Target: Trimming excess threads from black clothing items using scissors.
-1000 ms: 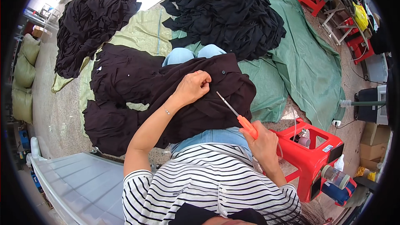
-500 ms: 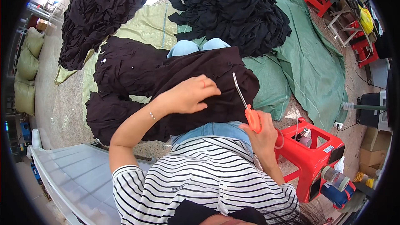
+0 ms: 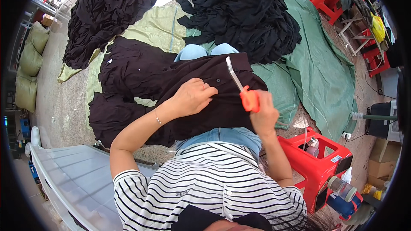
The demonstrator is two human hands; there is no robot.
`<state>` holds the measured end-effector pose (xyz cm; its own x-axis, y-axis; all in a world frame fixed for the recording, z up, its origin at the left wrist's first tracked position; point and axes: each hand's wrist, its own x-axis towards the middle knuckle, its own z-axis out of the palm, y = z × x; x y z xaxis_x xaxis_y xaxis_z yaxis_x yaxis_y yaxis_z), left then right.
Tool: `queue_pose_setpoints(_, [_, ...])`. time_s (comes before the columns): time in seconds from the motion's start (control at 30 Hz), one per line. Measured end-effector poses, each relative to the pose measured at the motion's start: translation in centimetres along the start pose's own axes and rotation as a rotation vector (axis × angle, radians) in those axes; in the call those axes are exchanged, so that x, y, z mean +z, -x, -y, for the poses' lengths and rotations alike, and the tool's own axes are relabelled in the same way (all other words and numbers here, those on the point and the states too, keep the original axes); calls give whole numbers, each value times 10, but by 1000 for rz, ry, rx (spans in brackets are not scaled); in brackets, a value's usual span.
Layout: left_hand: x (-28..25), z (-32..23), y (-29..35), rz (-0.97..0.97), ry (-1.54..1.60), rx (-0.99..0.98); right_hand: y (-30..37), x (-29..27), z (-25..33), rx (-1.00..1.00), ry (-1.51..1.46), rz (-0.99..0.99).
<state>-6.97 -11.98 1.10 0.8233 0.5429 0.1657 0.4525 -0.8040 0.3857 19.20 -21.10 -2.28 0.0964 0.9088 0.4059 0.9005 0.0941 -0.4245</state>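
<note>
A dark brown garment lies spread over my lap, with a button on it. My left hand rests on this garment, its fingers closed and pinching the cloth just below the button. In my right hand is a pair of scissors with orange handles. Their bent metal blades look closed and point up and away over the garment, to the right of the button. The fingers of my right hand wrap round the handles, partly hiding them.
More dark brown garments lie to the left, beside another dark pile. A big black cloth heap stands ahead on green sheeting. On my right is a red stool with a glass jar; a white plastic surface is at left.
The scissors and my right hand have moved up and left over the garment. My left hand has shifted slightly left, and its fingers have closed on the cloth. The button now shows beside it.
</note>
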Motion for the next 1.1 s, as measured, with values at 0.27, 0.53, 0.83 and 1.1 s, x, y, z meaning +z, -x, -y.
queue_pose_setpoints(0.27, [-44, 37, -63, 529, 787, -495, -77, -52, -14, 141, 43, -134])
queue_pose_setpoints(0.53, [-57, 67, -85, 504, 925, -669, 3, -76, 40, 168, -236, 335])
queue_pose_setpoints(0.83, [-47, 75, -79, 423, 843, -698, 3, -85, 52, 136, -100, 411])
queue_pose_setpoints(1.1, [-18, 56, -83, 486, 999, -605, 13, -94, 31, 195, -21, 247])
